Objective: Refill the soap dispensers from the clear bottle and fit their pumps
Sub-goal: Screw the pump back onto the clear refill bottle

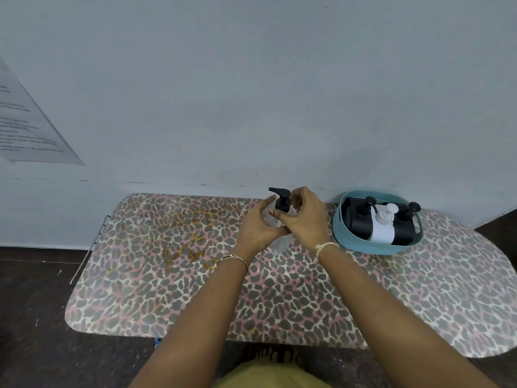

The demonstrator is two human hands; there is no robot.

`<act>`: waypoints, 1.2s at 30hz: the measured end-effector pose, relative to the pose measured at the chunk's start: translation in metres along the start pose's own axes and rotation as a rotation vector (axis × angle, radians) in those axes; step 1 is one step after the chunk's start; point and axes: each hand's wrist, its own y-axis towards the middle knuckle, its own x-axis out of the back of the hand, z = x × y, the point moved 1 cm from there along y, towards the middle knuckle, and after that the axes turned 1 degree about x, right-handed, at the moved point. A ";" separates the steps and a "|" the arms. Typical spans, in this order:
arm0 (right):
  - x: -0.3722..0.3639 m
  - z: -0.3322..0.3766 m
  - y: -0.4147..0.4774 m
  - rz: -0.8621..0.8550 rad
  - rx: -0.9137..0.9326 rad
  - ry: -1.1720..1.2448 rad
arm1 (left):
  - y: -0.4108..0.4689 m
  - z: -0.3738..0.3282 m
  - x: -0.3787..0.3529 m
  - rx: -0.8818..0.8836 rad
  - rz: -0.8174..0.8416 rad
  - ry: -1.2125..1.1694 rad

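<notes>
- I hold the clear bottle (279, 243) upright, its black pump (281, 201) on top with the spout pointing left.
- Two black dispensers (359, 219) and a white dispenser (383, 232) between them lie in the teal basket (352, 242), pumps fitted.

This is looking like a home's utility corner. A leopard-print ironing board (156, 275) is standing against a bare pale wall (251, 93), over dark flooring (33, 317).

I see a plain pale wall (251, 79) in front of me, with a sheet of paper (30, 121) stuck on it at the left. The table (140, 289) stands against the wall. It has a spotted animal-print top with orange stains (184, 247) and a thin metal bar (91, 245) on its left end. The floor (30, 317) is dark.
</notes>
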 end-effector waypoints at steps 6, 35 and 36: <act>0.006 -0.004 -0.009 0.136 0.056 0.078 | 0.003 0.000 0.000 -0.005 -0.002 -0.007; 0.007 -0.008 0.001 0.118 -0.052 0.067 | 0.000 -0.004 -0.001 -0.016 -0.014 -0.028; 0.007 -0.007 0.002 0.086 -0.047 0.054 | -0.001 -0.004 -0.001 -0.014 -0.011 -0.036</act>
